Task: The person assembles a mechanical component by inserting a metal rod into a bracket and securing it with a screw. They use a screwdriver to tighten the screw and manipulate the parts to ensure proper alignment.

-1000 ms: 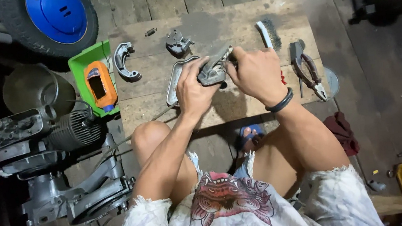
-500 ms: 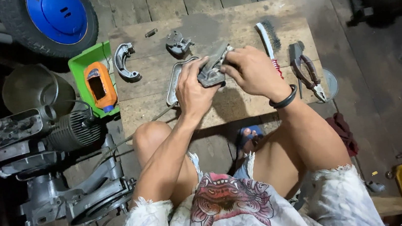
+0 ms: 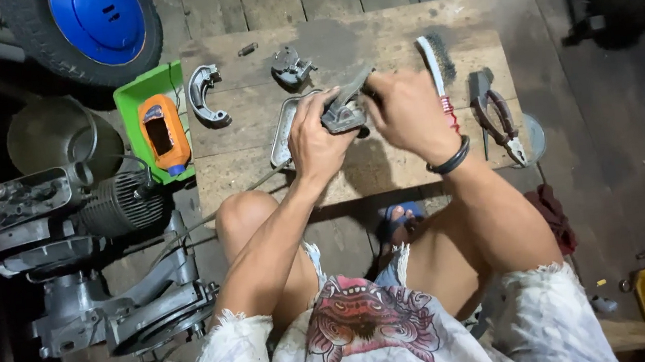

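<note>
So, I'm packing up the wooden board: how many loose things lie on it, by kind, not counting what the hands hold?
Curved brake shoe: 1
Small metal fitting: 1
Wire brush: 1
Pliers: 1
Metal tray: 1
Total: 5

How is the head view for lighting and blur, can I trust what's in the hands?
Head view: light falls on the wooden board; the corners go dark. The left hand and right hand are slightly motion-smeared, so the grey metal part between them lacks detail. The wire brush and pliers read sharp; no strong glare.
</note>
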